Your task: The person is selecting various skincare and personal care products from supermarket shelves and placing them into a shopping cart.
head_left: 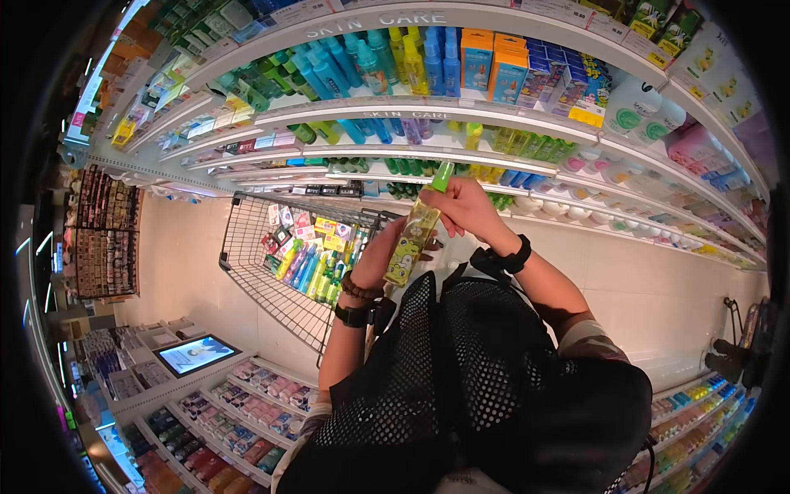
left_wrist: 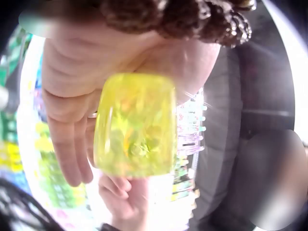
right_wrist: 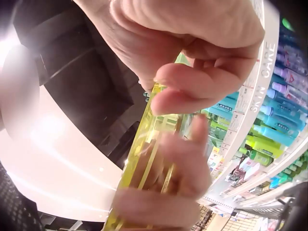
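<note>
Shelving: white shelves (head_left: 428, 109) are seen curving across the top, packed with blue, green and yellow bottles.
Signs: "SKIN CARE" lettering (head_left: 374, 22) is read on the shelf edges.
Floor: a pale, glossy floor (head_left: 177, 255) is shown running down the aisle.
Cart: a black wire cart (head_left: 247, 235) is parked just beside the shelves.
Display: a lit screen (head_left: 196, 354) is set above low racks (head_left: 239, 416).
Light: the shelves are lit bright and white.

Wire cart (head_left: 245, 247) of bright packets beside skin-care shelves (head_left: 395, 111) of bottles, small screen (head_left: 196, 354) at lower left.
</note>
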